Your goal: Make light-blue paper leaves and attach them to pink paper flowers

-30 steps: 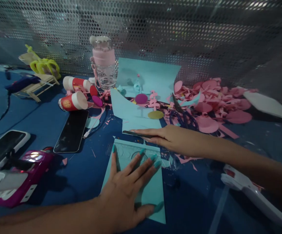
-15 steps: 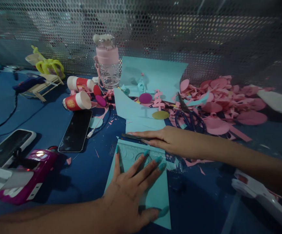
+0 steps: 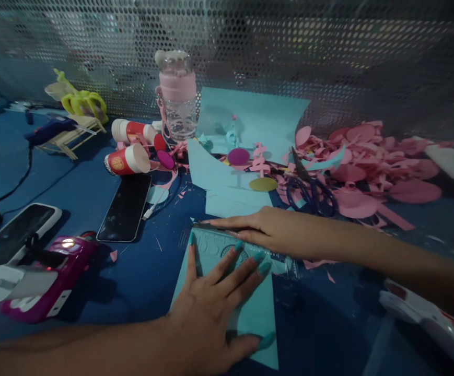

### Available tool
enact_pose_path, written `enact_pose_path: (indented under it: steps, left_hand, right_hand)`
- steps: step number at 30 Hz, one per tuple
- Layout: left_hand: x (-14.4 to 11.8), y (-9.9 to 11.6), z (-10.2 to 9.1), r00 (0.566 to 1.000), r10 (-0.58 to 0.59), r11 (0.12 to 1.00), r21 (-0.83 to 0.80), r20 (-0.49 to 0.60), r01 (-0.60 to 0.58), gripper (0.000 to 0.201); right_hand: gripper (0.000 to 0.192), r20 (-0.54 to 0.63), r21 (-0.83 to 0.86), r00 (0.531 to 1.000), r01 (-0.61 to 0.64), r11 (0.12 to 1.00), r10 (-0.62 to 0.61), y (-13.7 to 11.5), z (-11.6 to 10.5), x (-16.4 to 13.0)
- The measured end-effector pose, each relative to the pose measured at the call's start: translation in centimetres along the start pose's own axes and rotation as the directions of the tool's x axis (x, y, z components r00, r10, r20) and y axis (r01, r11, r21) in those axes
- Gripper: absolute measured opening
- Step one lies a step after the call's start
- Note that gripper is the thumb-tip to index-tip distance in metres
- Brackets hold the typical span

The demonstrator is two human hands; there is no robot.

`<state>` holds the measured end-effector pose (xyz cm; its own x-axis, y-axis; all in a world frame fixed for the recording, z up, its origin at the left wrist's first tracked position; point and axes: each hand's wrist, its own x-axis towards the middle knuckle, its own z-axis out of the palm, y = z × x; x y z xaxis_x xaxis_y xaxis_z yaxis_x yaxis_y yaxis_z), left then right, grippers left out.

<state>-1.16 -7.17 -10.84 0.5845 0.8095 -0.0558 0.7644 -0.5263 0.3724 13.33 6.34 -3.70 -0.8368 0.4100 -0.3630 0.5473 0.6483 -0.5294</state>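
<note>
1. Our left hand (image 3: 211, 308) lies flat with fingers spread, pressing a clear ruler (image 3: 227, 249) onto the turquoise paper sheet (image 3: 250, 313) at the near centre of the blue table (image 3: 73, 209); nothing is gripped, only held down.
2. Our right hand (image 3: 266, 230) reaches in from the right, fingers narrowed on a slim dark blade-like tool (image 3: 207, 225) lying along the ruler's far edge.
3. Against half a second ago, the tool's tip sits further left, close to the sheet's far-left corner, while the left hand has not shifted. We judge the stroke along the ruler is nearly run out.
4. Far of the sheet lie more turquoise offcuts (image 3: 230, 188), scissors (image 3: 309, 190) and pink scraps (image 3: 368, 162); a phone (image 3: 127, 206) and a water bottle (image 3: 177, 96) stand to the far left.
</note>
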Motion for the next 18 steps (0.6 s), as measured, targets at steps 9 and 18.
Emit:
enact_pose_path:
  steps: [9, 18]
  left_hand:
    - [0.04, -0.39, -0.87, 0.998, 0.034, 0.996, -0.087, 0.043, -0.030, 0.065]
    - [0.11, -0.17, -0.63, 1.000, 0.002, 0.999, -0.035, 0.026, -0.001, 0.067]
  right_hand:
    - [0.042, -0.026, -0.053, 0.999, -0.021, 0.998, 0.020, 0.04, 0.14, 0.11]
    - [0.042, -0.004, -0.088, 0.999, -0.035, 0.996, 0.035, -0.32, 0.01, 0.26]
